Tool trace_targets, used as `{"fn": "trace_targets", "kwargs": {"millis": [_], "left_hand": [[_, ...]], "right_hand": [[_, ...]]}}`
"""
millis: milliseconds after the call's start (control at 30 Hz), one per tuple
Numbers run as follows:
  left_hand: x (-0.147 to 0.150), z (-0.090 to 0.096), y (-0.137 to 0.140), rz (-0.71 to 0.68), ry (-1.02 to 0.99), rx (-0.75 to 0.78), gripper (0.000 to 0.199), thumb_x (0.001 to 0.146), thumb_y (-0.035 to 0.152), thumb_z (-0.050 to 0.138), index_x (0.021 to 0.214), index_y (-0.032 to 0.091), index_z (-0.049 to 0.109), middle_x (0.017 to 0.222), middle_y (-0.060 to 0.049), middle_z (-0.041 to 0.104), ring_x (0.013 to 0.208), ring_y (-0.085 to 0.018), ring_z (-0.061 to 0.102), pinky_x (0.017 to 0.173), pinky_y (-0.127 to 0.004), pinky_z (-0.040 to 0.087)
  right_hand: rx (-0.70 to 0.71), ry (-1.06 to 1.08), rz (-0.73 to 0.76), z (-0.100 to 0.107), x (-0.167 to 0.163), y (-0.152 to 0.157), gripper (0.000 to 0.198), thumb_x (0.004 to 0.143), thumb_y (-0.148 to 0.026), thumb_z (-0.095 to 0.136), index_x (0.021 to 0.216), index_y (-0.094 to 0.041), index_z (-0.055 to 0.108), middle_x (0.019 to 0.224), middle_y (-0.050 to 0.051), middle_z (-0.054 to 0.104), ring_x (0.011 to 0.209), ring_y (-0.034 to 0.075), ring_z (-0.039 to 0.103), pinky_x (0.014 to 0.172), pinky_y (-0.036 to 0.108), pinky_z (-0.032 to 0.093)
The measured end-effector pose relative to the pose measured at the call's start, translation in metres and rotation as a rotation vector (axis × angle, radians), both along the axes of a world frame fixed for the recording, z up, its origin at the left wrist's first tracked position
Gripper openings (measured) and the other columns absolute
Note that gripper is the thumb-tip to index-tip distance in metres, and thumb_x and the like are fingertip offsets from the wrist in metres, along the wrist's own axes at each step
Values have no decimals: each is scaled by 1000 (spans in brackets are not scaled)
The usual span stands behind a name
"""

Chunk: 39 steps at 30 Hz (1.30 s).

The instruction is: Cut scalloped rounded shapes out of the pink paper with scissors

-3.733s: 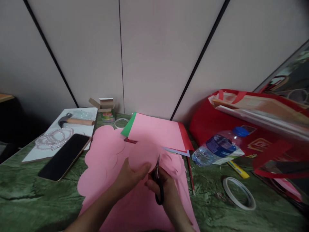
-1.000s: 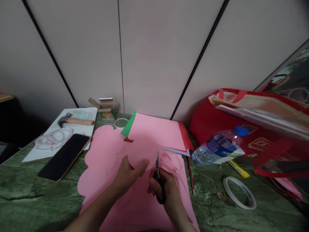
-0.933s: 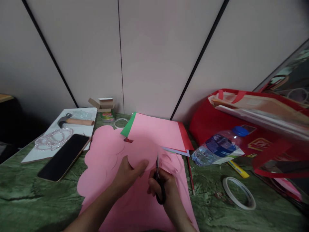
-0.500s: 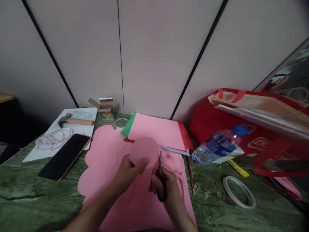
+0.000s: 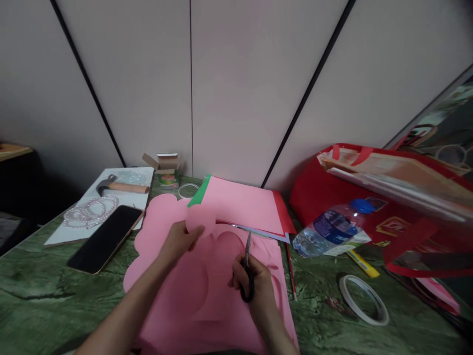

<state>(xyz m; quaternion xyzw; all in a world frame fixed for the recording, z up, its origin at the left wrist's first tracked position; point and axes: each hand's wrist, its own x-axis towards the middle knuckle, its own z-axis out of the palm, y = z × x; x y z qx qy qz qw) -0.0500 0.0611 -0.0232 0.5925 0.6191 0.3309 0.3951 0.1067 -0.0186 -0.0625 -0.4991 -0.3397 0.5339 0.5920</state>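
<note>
My left hand pinches a round pink paper disc at its lower left edge, raised over the pink sheets. In my right hand is a pair of dark-handled scissors, its blades pointing up and away from me and looking closed. Beneath both hands lies pink paper with curved cut edges and loose strips at its right. Overlapping pink paper circles make a scalloped edge on the left. Behind the disc is a stack of coloured sheets, pink on top, with green and red showing.
A phone, a hammer and a beaded string lie to the left, near a small open box. On the right are a water bottle, tape roll, yellow cutter, red pencil and red bag.
My left hand has carried the pink disc left and slightly up, away from the scissors. More of the pink paper beneath shows. My right hand stays nearly in place; the view has shifted slightly.
</note>
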Motion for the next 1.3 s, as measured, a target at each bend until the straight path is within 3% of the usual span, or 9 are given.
{"fn": "trace_targets", "kwargs": {"millis": [133,233,367,533,833,933,1033,1167,1300], "left_hand": [[-46,8,19,80,208,-22,27,58,37,62,72,17,51,39,3,49,34,-17,46,40,-26,32],[-79,19,20,234,596,63,47,63,42,58,99,13,48,72,-16,62,68,-33,58,55,-35,38],[-111,21,18,501,1017,48,61,73,45,44,123,12,30,116,-28,43,106,-46,40,76,-52,33],[-127,10,25,470,884,-259,67,72,34,50,131,19,20,123,-27,36,111,-44,36,78,-53,31],[-126,6,24,521,815,-254,69,73,29,48,134,26,16,127,-26,33,113,-47,30,72,-58,31],[-111,12,19,558,780,-44,72,69,37,53,132,16,24,128,-30,29,118,-51,18,76,-60,28],[-78,15,14,294,501,211,61,73,33,48,127,11,30,119,-26,43,114,-42,35,83,-53,29],[-24,-4,6,-23,309,103,51,69,45,53,111,16,49,61,-4,62,61,-23,60,60,-31,43],[3,-31,-3,-137,163,39,67,53,36,69,111,11,48,52,0,58,57,-23,58,54,-29,39]], "right_hand": [[10,-26,-3,0,0,0,25,66,-36,65,59,-17,52,42,-9,41,36,8,45,43,23,43],[36,-69,-30,5,2,0,23,67,-35,64,60,-17,52,45,-8,41,38,8,44,45,25,45],[92,-132,-98,13,9,1,21,68,-35,63,63,-17,53,48,-7,44,43,9,46,50,26,46],[205,-327,-274,20,37,1,20,71,-36,60,78,-17,57,62,-2,54,57,14,51,57,28,43],[288,-558,-424,5,79,6,41,53,-32,72,88,-17,57,88,7,61,83,23,56,78,37,43],[284,-592,-423,0,81,8,37,57,-35,70,87,-17,58,84,6,62,77,22,57,69,36,47],[287,-603,-457,-2,85,9,31,63,-36,66,86,-16,57,81,6,60,74,20,57,67,35,47],[300,-580,-481,-8,92,12,26,68,-37,61,83,-16,56,76,4,60,72,19,58,68,36,48],[307,-566,-468,-16,97,16,28,68,-37,59,87,-16,56,77,5,61,73,20,60,66,35,49]]}}
